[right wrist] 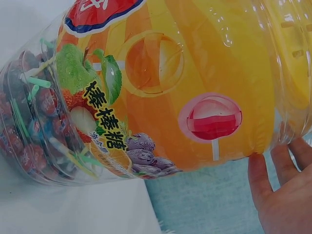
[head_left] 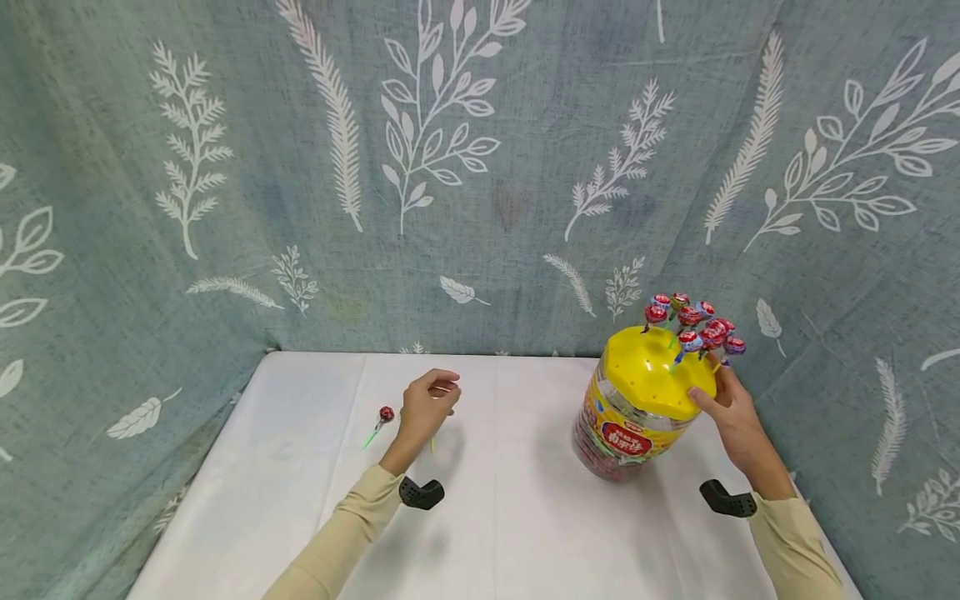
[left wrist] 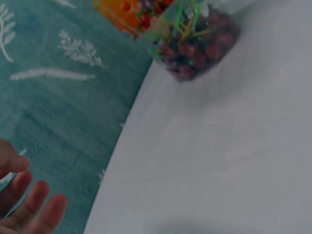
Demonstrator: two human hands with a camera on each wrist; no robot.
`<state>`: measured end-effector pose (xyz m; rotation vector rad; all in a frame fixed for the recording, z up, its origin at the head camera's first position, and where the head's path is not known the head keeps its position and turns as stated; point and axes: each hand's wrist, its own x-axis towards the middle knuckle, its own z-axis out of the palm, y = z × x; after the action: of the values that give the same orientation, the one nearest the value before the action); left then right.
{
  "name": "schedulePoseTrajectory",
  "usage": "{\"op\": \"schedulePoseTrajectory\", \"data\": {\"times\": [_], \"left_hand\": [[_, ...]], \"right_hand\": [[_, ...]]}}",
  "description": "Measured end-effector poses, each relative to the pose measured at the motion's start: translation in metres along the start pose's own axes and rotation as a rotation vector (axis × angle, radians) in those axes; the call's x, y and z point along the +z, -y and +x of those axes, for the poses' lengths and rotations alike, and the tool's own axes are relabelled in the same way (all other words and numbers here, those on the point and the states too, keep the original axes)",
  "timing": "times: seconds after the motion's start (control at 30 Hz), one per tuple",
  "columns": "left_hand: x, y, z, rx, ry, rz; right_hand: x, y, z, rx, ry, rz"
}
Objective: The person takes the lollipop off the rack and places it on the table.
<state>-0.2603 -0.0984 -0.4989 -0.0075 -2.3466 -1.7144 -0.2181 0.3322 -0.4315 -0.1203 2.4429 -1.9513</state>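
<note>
A big clear jar [head_left: 630, 437] of lollipops with a yellow lid [head_left: 648, 371] leans at the right of the table in the head view. Several wrapped lollipops [head_left: 688, 317] stick up out of the lid's holes. My right hand [head_left: 733, 421] grips the jar by its upper right side, thumb at the lid's edge, fingers mostly hidden behind. Left of the jar, my left hand [head_left: 429, 407] hovers with loosely bent fingers [left wrist: 52, 212] and nothing between them. Beside it lies a red lollipop [head_left: 386, 414] with a green stick. A yellow stick [head_left: 432, 446] shows partly behind this hand.
A white cloth covers the table [head_left: 517, 517]. Behind and along the sides hangs a grey-green curtain [head_left: 502, 208] with white leaf prints. More lollipops [right wrist: 36, 126] fill the bottom of the jar. Each wrist wears a black device [head_left: 422, 493].
</note>
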Motion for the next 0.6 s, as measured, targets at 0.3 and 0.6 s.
{"op": "schedulePoseTrajectory", "data": {"times": [0.3,0.6], "left_hand": [[0.014,-0.041,-0.003,0.059,0.084,-0.127],[0.02,-0.097,-0.013,0.164,0.174,-0.206]], "right_hand": [[0.0,0.0,-0.001,-0.002,-0.008,-0.001],[0.0,0.002,0.0,0.018,0.001,0.011]]}}
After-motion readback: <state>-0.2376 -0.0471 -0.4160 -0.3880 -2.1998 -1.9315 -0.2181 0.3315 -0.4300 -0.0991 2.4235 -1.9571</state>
